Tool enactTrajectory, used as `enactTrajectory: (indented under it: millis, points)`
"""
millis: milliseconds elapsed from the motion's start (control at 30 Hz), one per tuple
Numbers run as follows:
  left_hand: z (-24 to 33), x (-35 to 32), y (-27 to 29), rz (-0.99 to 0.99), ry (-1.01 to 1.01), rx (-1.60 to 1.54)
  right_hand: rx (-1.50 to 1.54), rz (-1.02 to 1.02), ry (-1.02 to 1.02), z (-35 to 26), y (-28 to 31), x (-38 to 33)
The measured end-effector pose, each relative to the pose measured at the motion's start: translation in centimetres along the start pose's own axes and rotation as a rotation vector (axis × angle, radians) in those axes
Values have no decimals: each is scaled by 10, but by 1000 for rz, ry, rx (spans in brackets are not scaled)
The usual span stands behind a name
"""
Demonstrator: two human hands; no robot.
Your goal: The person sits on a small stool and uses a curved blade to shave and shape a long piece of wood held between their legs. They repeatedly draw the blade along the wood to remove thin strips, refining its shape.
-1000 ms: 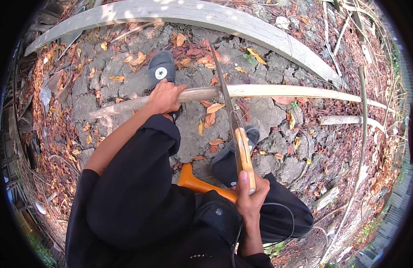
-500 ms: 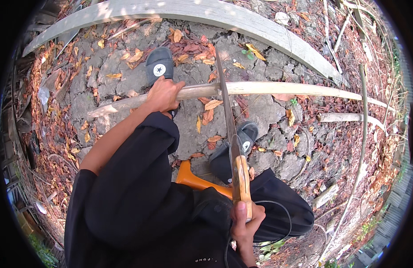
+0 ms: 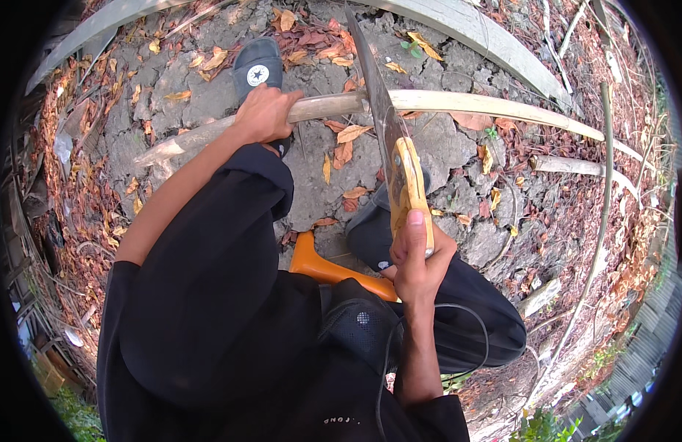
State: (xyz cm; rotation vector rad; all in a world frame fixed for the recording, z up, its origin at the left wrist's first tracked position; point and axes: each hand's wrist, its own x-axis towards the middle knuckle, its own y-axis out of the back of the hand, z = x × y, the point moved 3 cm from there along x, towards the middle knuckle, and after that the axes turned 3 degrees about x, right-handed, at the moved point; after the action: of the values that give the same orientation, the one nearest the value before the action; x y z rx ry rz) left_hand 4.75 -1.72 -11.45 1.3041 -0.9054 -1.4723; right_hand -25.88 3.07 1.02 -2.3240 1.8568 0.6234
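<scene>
My left hand (image 3: 263, 116) is closed round a long wooden pole (image 3: 477, 104), left of the saw, and presses it down near my dark sandal (image 3: 257, 65). The pole lies crosswise ahead of me; its bark is greyish on the left and its wood paler to the right. In my right hand (image 3: 423, 258) is a handsaw (image 3: 408, 183) with a yellowish wooden handle, the thumb lying along the grip. Its dark blade crosses the pole just right of my left hand, tip pointing away from me. How deep the blade sits is hard to see.
An orange stool (image 3: 333, 272) shows beneath me between my legs. A long grey board (image 3: 473, 37) lies at the far side. To the right are a short branch (image 3: 569, 166) and a thin upright-looking stick (image 3: 606, 191). Dry leaves litter the cracked soil.
My right hand has pushed the saw forward, so its handle is now nearer the pole. My left hand keeps its hold on the pole. The whole view has shifted slightly.
</scene>
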Motion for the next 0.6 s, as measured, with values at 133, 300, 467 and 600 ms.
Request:
enactTrajectory:
  millis: [133,300,467,600]
  points:
    - [0,-7,4,45,5,50,154,-22,53,2,25,-57]
    - [2,-1,-1,50,-1,16,-208,-44,92,-13,-4,-14]
    - [2,-12,3,41,27,23,70,-26,95,9,24,-70]
    - [0,-4,-3,10,24,15,-143,-33,90,2,-6,-32]
